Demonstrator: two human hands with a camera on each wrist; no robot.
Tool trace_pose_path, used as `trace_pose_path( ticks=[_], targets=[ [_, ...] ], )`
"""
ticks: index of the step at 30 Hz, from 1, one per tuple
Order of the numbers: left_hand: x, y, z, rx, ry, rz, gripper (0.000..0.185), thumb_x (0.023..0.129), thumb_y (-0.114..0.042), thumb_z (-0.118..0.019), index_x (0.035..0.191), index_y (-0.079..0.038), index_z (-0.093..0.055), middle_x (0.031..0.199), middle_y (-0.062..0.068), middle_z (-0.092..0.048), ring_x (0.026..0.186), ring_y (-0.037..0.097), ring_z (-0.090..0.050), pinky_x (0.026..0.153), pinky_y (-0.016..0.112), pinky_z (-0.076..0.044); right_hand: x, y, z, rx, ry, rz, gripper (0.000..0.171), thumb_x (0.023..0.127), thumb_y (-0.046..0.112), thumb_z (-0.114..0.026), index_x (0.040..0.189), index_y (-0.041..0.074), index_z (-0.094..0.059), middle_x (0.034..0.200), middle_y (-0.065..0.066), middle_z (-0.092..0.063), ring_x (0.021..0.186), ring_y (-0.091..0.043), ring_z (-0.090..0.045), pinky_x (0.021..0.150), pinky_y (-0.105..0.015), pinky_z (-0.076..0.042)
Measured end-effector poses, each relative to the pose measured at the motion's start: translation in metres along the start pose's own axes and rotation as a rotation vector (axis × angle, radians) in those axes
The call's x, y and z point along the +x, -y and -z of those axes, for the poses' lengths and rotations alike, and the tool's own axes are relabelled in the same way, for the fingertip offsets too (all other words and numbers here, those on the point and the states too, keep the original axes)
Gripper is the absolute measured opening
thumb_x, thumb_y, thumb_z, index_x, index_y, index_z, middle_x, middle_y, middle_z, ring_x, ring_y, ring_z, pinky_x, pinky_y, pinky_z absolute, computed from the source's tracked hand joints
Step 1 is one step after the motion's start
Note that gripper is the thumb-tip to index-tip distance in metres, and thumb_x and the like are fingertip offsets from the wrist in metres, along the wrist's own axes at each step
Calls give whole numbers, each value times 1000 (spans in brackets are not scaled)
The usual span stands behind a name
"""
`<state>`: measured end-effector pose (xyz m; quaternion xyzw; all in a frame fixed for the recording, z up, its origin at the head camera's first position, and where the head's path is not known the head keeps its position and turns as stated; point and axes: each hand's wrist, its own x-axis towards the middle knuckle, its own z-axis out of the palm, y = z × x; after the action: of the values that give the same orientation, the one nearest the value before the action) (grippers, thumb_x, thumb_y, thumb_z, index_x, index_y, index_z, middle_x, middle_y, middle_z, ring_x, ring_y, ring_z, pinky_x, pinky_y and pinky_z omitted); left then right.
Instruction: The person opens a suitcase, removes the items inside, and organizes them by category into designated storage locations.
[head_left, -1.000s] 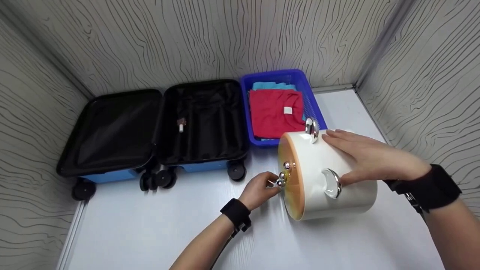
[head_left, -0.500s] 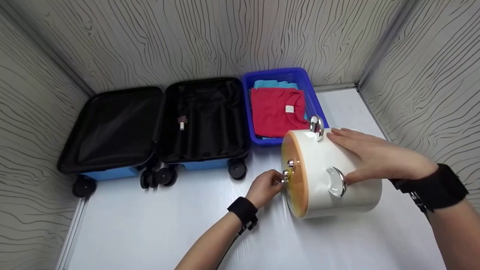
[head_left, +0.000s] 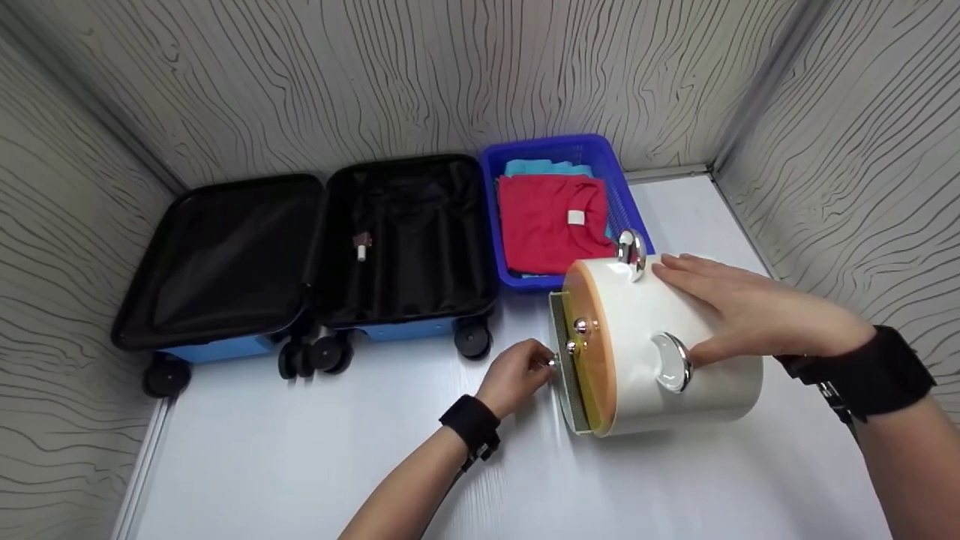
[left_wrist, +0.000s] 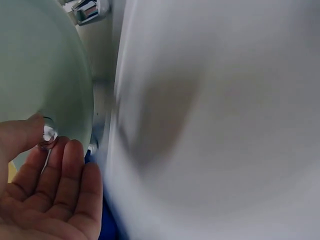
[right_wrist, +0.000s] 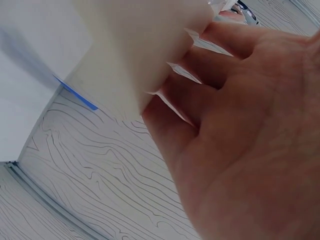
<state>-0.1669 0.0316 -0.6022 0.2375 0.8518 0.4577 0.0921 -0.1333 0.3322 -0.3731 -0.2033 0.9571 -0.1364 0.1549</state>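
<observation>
A white round-bodied storage box (head_left: 637, 409) with an orange-rimmed front lies at the right of the white surface. Its front faces left, and a greenish, yellow-edged drawer (head_left: 573, 386) stands partly out of it. My left hand (head_left: 514, 379) pinches the drawer's small chrome knob (left_wrist: 49, 132) between thumb and fingers. Two other chrome knobs (head_left: 577, 326) show on the front. My right hand (head_left: 757, 311) rests on the top of the box, fingers extended, thumb near a chrome handle (head_left: 675, 364). The drawer's contents cannot be made out.
An open suitcase (head_left: 409, 232) with black lining and blue shell lies at the left and middle. Beside it, behind the box, a blue basket (head_left: 626, 202) holds a folded red garment (head_left: 551, 232) over turquoise cloth. Patterned walls (head_left: 420, 75) bound the back and sides.
My left hand first took hold of the knob and has since moved left, drawing the drawer partly out of the box. The right hand stays on the box.
</observation>
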Motion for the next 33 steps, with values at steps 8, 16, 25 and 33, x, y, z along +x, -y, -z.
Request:
trace_pose_path(
  ticks=[8, 16, 25, 33],
  targets=[
    [-27, 20, 29, -10, -27, 8, 12, 94, -13, -74, 104, -8, -71, 96, 0, -71, 91, 12, -66, 84, 30, -54, 2, 0, -1, 10, 3, 2, 108, 74, 41, -87, 162, 12, -32, 164, -15, -31, 151, -38, -25, 116, -60, -28],
    [-42, 35, 51, 5, -41, 57, 12, 94, -13, -74, 105, -8, -72, 97, 0, -70, 90, 15, -67, 84, 33, -55, 2, -3, -1, 37, 5, 9, 109, 73, 39, -88, 161, 10, -32, 164, -18, -31, 151, -40, -24, 115, -62, -28],
    [-46, 35, 65, 29, -2, 62, 26, 95, -17, -74, 116, -2, -70, 103, 6, -72, 92, 19, -70, 86, 37, -55, 5, -3, -3, 34, 6, 12, 108, 73, 39, -87, 161, 11, -32, 164, -17, -31, 151, -41, -24, 115, -62, -28],
    [-44, 7, 127, 191, -37, 4, 30, 97, -23, -73, 121, -4, -71, 111, 7, -72, 100, 21, -69, 89, 41, -55, 2, -3, -2, 8, -3, 11, 107, 73, 38, -87, 161, 11, -33, 164, -16, -32, 151, -39, -26, 115, -62, -29]
  ],
)
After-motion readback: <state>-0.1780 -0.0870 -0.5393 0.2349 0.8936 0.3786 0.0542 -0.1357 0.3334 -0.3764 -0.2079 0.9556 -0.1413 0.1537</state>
